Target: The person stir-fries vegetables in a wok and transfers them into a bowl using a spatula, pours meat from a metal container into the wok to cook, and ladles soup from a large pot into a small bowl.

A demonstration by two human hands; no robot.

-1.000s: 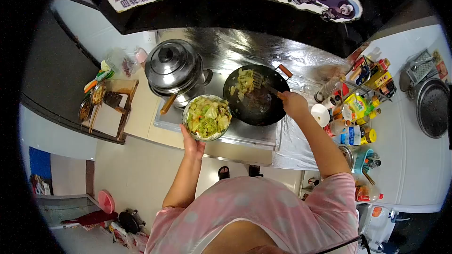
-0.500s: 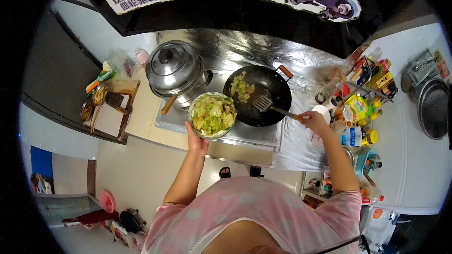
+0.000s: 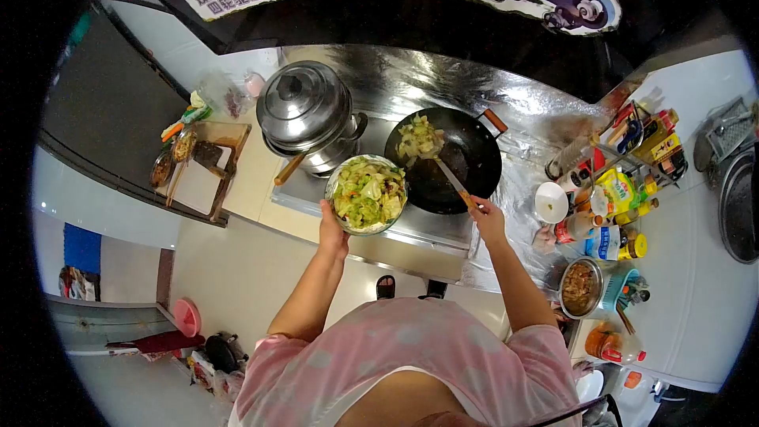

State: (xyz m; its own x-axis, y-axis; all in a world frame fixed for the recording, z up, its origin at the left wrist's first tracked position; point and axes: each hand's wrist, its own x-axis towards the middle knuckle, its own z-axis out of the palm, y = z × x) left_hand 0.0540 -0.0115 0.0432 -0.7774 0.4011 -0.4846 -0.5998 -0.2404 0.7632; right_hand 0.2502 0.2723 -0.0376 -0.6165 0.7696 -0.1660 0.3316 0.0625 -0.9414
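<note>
My left hand grips the lower left rim of a bowl heaped with cooked cabbage, held just left of the black wok. My right hand is closed round the wooden handle of a spatula at the wok's lower right. The spatula's blade is among the cabbage pieces at the wok's upper left, largely hidden by them. Beside the bowl, at its upper left, a steel steamer pot with its lid on stands on the stove.
A wooden-handled pan grip sticks out below the steamer. At the right are a small white bowl, a rack of bottles and a steel bowl of food. A cutting board lies at the left.
My right hand has moved left, bringing the spatula from the wok's lower middle up to the remaining cabbage. My left hand still holds the bowl. The camera view has shifted slightly.
</note>
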